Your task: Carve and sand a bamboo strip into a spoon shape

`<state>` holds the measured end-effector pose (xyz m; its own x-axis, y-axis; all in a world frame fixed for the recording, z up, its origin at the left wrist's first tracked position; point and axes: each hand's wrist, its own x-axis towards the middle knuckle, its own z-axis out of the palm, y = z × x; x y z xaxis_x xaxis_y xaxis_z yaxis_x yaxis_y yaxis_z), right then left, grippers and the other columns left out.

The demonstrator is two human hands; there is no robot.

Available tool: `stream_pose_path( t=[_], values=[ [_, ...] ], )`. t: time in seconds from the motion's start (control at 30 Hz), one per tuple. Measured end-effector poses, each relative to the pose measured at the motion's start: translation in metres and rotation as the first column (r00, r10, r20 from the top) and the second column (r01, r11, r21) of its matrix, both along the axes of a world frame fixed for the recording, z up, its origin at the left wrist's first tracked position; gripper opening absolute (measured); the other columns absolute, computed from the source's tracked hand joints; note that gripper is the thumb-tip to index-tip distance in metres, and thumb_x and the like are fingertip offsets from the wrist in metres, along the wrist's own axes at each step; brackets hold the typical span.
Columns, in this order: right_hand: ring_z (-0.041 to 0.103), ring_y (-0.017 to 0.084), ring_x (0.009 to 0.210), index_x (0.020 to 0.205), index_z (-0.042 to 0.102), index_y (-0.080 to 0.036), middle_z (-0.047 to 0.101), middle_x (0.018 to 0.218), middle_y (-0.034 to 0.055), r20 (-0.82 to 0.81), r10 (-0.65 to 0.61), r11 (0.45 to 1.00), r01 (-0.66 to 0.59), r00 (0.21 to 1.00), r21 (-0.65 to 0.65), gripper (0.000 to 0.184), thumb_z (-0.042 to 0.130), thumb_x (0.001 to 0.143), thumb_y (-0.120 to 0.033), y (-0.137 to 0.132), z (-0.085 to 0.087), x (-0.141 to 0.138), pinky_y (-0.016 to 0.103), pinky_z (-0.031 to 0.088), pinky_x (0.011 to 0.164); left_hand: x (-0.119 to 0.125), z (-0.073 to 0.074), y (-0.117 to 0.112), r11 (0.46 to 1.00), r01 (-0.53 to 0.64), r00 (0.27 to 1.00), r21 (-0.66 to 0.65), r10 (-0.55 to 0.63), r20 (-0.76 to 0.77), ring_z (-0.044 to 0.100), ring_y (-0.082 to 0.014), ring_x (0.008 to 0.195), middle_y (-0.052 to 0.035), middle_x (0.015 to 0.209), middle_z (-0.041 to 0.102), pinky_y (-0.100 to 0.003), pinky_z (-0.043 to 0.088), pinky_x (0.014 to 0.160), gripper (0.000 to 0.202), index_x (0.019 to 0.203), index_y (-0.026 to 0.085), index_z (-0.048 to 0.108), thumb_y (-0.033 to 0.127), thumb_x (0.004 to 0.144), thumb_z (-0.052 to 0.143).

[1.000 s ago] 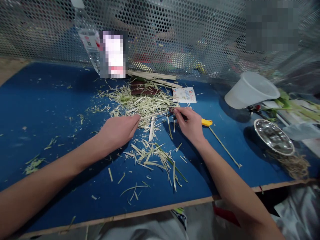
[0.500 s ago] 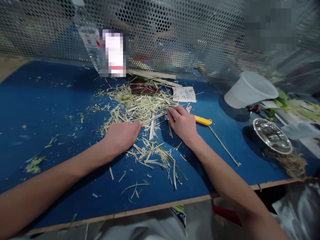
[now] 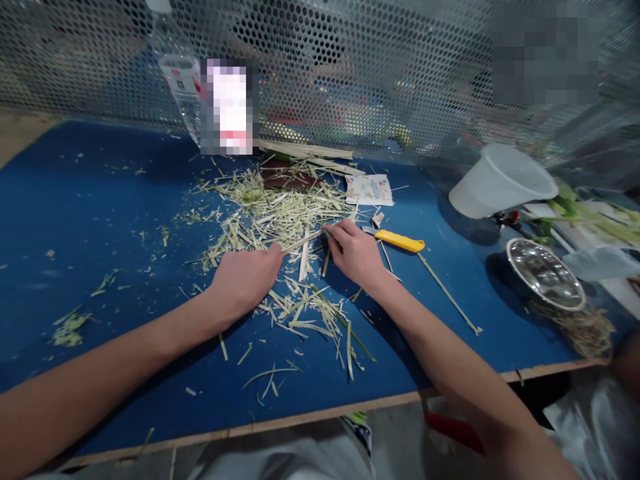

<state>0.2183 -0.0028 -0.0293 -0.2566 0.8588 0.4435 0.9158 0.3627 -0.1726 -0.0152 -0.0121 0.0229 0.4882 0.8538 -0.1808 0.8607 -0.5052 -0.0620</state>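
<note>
A thin pale strip of plant stalk point(image 3: 304, 241) runs between my hands, just above the blue table. My left hand point(image 3: 247, 277) pinches its lower end, and my right hand point(image 3: 354, 255) holds its upper end between fingertips. Close to the right of my right hand lies a yellow utility knife point(image 3: 400, 240), its metal blade end pointing towards my fingers and not touching them. Shredded pale-green plant fibres point(image 3: 280, 215) form a loose heap beyond my hands, and a second scatter point(image 3: 310, 320) lies below them.
A perforated metal screen point(image 3: 320, 67) stands along the far side of the blue table point(image 3: 100, 220). Nearby are a plastic bottle point(image 3: 177, 87), a printed card point(image 3: 369, 190), a tipped white cup point(image 3: 503, 180), a steel bowl point(image 3: 545, 273) and long stalks point(image 3: 305, 150).
My right hand has slid left and off the yellow knife, which now shows fully. My left hand has shifted slightly right, and the strip now lies between both hands' fingertips.
</note>
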Motion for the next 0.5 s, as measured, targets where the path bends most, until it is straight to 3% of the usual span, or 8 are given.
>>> stream_pose_path(
  t=[0.17, 0.27, 0.33, 0.4, 0.5],
  values=[
    [0.065, 0.022, 0.086, 0.116, 0.071, -0.014, 0.068, 0.098, 0.0135, 0.080, -0.090, 0.996, 0.089, 0.993, 0.008, 0.034, 0.041, 0.099, -0.019, 0.0010, 0.0005, -0.0008, 0.031, 0.048, 0.066, -0.0009, -0.0018, -0.0005, 1.000, 0.011, 1.000, 0.018, -0.011, 0.002, 0.071, -0.0305, 0.062, -0.0117, 0.066, 0.070, -0.030, 0.031, 0.049, 0.049, 0.110, 0.014, 0.064, 0.035, 0.104, 0.020],
    [0.066, 0.020, 0.086, 0.117, 0.070, -0.015, 0.068, 0.100, 0.0116, -0.006, -0.005, 0.999, 0.004, 1.000, -0.049, 0.033, 0.042, 0.100, -0.020, -0.0014, 0.0001, -0.0054, 0.030, 0.050, 0.071, -0.0004, -0.0022, -0.0010, 1.000, 0.006, 1.000, 0.029, -0.006, -0.004, 0.071, -0.0302, 0.062, -0.0113, 0.067, 0.070, -0.030, 0.029, 0.048, 0.049, 0.111, 0.014, 0.063, 0.035, 0.104, 0.020],
    [0.065, 0.019, 0.087, 0.117, 0.069, -0.016, 0.068, 0.100, 0.0107, -0.107, 0.029, 0.999, -0.032, 0.994, -0.020, 0.032, 0.042, 0.101, -0.022, -0.0024, 0.0025, -0.0045, 0.030, 0.051, 0.076, 0.0000, -0.0022, -0.0015, 1.000, 0.001, 1.000, 0.024, -0.001, -0.008, 0.071, -0.0293, 0.063, -0.0116, 0.069, 0.071, -0.029, 0.028, 0.049, 0.048, 0.111, 0.014, 0.063, 0.035, 0.105, 0.020],
    [0.064, 0.020, 0.087, 0.118, 0.069, -0.015, 0.066, 0.101, 0.0120, -0.141, -0.010, 0.999, 0.015, 0.990, 0.038, 0.033, 0.041, 0.101, -0.023, -0.0019, 0.0060, -0.0006, 0.031, 0.051, 0.076, 0.0002, -0.0024, -0.0019, 1.000, -0.001, 1.000, 0.018, 0.001, -0.010, 0.072, -0.0283, 0.064, -0.0119, 0.071, 0.072, -0.029, 0.028, 0.050, 0.047, 0.110, 0.014, 0.063, 0.034, 0.105, 0.021],
    [0.063, 0.022, 0.085, 0.116, 0.070, -0.015, 0.066, 0.098, 0.0135, -0.013, -0.104, 0.993, 0.105, 0.994, 0.057, 0.035, 0.039, 0.100, -0.020, 0.0003, 0.0074, 0.0038, 0.033, 0.048, 0.069, 0.0001, -0.0032, -0.0022, 1.000, -0.001, 1.000, 0.013, 0.001, -0.011, 0.072, -0.0278, 0.066, -0.0125, 0.072, 0.073, -0.029, 0.027, 0.050, 0.046, 0.108, 0.014, 0.063, 0.033, 0.104, 0.020]
  ],
)
